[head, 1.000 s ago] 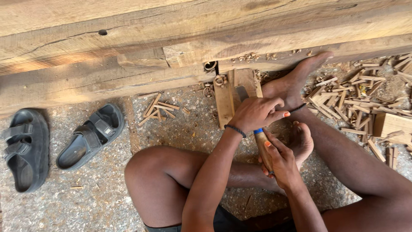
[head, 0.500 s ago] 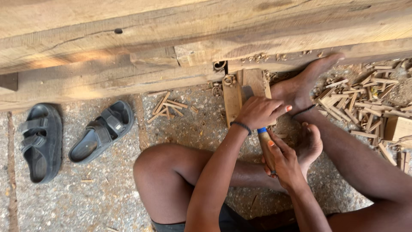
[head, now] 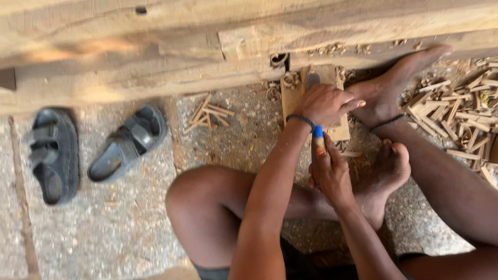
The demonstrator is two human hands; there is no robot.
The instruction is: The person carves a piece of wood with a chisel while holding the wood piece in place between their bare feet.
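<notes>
I sit on the ground with a small wooden block (head: 295,93) in front of me, lying against a big timber beam (head: 155,57). My left hand (head: 326,103), with a dark band on its wrist, is closed over the lower shaft of a chisel (head: 317,133) and rests on the block. The metal blade (head: 313,80) shows just beyond its fingers. My right hand (head: 331,173) grips the chisel's handle below the blue ring. One bare foot (head: 397,85) presses beside the block, and the other (head: 390,171) lies behind my right hand.
Two dark sandals (head: 54,153) (head: 127,142) lie on the gravel at the left. A small bunch of wood slivers (head: 207,116) sits near the beam, and a large heap of wood chips (head: 461,119) covers the ground at the right.
The view has drifted, so the sandals and the beam sit further right in the frame. Both hands keep their hold on the chisel over the block.
</notes>
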